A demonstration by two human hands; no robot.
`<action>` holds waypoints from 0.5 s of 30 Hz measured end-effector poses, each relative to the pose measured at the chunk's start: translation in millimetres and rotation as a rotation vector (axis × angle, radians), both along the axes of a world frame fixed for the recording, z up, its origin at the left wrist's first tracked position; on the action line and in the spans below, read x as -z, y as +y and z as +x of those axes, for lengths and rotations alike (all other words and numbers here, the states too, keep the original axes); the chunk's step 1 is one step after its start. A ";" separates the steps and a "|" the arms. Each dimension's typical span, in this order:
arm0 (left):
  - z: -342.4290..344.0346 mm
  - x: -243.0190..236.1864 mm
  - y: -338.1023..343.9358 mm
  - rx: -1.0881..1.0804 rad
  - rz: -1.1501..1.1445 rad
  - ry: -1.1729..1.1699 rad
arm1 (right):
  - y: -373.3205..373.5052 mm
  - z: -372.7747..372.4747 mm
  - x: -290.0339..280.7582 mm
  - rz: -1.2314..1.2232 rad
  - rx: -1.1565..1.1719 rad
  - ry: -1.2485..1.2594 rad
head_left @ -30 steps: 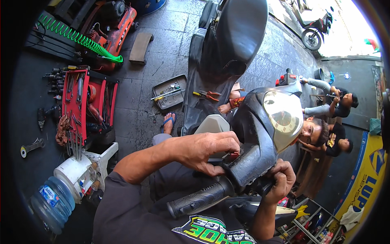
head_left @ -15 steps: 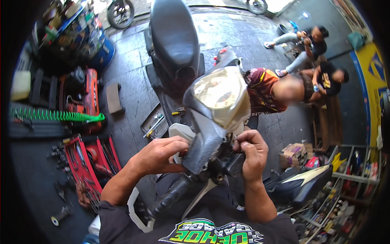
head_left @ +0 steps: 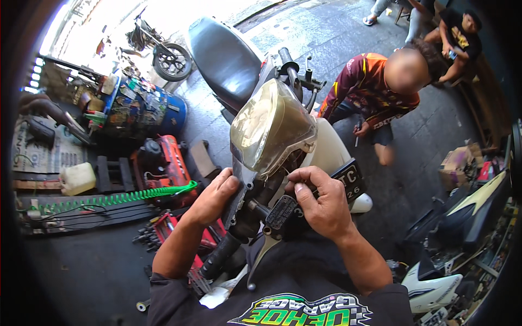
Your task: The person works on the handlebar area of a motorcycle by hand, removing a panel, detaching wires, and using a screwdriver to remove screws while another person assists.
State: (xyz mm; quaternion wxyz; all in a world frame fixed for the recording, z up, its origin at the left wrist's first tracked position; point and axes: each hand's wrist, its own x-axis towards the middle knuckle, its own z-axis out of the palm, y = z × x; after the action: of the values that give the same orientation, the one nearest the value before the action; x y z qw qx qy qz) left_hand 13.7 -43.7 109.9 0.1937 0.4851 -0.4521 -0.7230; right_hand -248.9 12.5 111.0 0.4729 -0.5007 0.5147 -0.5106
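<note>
A scooter's handlebar assembly is in front of me. Its cover unit has a clear, yellowish lens (head_left: 255, 130) and a dark plastic handlebar cover (head_left: 235, 202). My left hand (head_left: 212, 198) is closed on the left edge of that cover, fingertips partly hidden behind it. My right hand (head_left: 321, 198) pinches just under the lens unit; a thin wire-like piece shows at its fingertips, too small to name. Between the hands are the black brake fluid reservoir (head_left: 281, 212), brake lever (head_left: 263, 258) and rubber grip (head_left: 223, 255). The black seat (head_left: 223, 62) extends behind the lens unit.
A person in a maroon shirt (head_left: 353, 87) crouches right of the scooter; others sit beyond. At left are a red compressor (head_left: 174, 157), green coiled hose (head_left: 130, 193), blue drum (head_left: 174, 114) and red tool tray (head_left: 166, 233). Another scooter's parts (head_left: 462, 223) stand at right.
My view has turned, and the lens unit now appears tilted away from the bars, exposing more underneath. My left hand has shifted onto the cover's edge; my right hand stays pinched by the unit.
</note>
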 end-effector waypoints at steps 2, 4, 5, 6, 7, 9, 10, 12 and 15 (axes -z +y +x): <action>-9.0 -8.3 4.0 -0.049 0.020 -0.013 | -0.2 1.1 1.6 -0.055 0.005 0.001; -16.2 -15.1 2.6 -0.029 0.006 -0.101 | -0.4 -1.0 3.9 -0.076 0.022 -0.007; -18.5 -23.1 -0.2 0.000 0.001 -0.161 | -0.9 -1.2 4.8 -0.086 0.030 -0.011; -21.4 -27.3 0.0 0.026 -0.003 -0.216 | -1.7 -2.7 5.2 -0.071 0.007 -0.023; -21.5 -21.9 2.0 -0.035 -0.021 -0.175 | -2.7 -4.1 5.2 -0.056 -0.017 -0.036; -21.9 -22.6 8.0 -0.122 0.030 -0.075 | -1.4 -5.4 6.3 -0.051 -0.039 -0.055; -23.3 -22.0 9.9 -0.162 0.058 -0.023 | -0.1 -4.5 6.6 -0.061 -0.038 -0.061; -27.3 -23.8 8.8 -0.130 0.057 -0.095 | 1.7 -2.6 8.3 -0.095 -0.010 -0.055; -38.5 -34.9 2.7 -0.046 0.043 -0.201 | 3.0 -1.7 11.9 -0.162 0.058 -0.014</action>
State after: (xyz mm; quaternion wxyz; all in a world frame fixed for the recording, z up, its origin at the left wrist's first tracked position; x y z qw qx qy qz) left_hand -24.7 -41.0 144.8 0.1534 0.5697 -0.4422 -0.6756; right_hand -250.6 15.5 99.2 0.4195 -0.5187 0.4826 -0.5675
